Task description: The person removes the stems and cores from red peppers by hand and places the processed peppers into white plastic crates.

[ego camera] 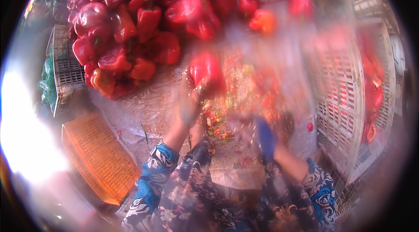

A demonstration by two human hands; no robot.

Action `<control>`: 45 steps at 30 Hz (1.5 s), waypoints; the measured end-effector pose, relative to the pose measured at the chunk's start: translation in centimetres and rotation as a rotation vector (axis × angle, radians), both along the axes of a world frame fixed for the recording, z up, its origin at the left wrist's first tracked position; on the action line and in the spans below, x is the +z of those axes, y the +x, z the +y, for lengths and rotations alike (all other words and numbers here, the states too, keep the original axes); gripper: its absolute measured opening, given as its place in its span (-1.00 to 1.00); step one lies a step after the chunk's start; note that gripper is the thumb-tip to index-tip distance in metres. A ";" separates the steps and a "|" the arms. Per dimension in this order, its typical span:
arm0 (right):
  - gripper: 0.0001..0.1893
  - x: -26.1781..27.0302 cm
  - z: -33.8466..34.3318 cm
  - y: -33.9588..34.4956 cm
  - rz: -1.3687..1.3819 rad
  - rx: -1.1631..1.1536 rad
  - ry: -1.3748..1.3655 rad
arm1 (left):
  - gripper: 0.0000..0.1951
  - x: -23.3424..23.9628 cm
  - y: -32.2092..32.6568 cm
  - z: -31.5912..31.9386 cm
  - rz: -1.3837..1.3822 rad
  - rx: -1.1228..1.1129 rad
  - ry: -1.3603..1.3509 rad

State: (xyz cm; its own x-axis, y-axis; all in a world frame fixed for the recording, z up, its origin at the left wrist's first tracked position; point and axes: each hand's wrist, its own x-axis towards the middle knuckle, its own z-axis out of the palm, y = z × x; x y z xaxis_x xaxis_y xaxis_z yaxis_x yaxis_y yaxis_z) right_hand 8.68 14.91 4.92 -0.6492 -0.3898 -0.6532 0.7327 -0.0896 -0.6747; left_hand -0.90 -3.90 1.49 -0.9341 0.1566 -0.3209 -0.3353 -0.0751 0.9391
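My left hand (196,96) grips a red bell pepper (206,70) above the ground sheet, and its fingers are dotted with pale seeds. A blue wrap or glove part (265,137) covers some of my right hand (247,130). That hand is blurred, so whether it holds anything does not show. Between and beyond the hands lie scattered seeds and small red and green pepper scraps (217,119). A large heap of red bell peppers (121,42) rises at the upper left, with an orange-red pepper (263,21) apart from it.
An orange plastic crate (98,156) lies tilted at the left. At the right stands a white plastic crate (340,107) holding red peppers (373,91). Another pale crate (67,65) with green netting (47,81) is at the far left. A stained sheet (131,117) covers the ground.
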 end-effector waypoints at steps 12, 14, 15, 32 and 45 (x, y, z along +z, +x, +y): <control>-0.44 -0.1 2.5 -2.9 -0.105 -0.252 -0.095 | -0.44 1.8 2.0 2.4 -0.156 -0.251 0.055; -0.50 -3.4 2.6 0.2 0.060 -0.334 -0.086 | -0.45 2.0 1.9 2.8 -0.139 -0.299 0.084; -0.53 -5.4 2.9 1.4 0.146 -0.328 -0.066 | -0.47 2.3 1.9 2.8 -0.115 -0.334 -0.082; -0.60 -1.4 -0.5 -1.1 0.166 -0.447 0.152 | -0.23 -2.4 4.7 1.7 -0.336 -0.147 0.270; -0.42 -1.5 -0.2 -0.8 0.176 -0.294 0.059 | -0.47 -2.6 3.0 -0.7 -0.237 -0.088 0.113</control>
State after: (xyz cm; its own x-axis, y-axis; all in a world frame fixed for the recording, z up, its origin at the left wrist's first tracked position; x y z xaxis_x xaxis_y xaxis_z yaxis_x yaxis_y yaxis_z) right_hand 7.91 14.70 3.44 -0.8326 -0.1340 -0.5374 0.5535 -0.2370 -0.7984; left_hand 2.12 -4.61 -1.08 -0.8165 0.2806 -0.5045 -0.5541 -0.1356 0.8213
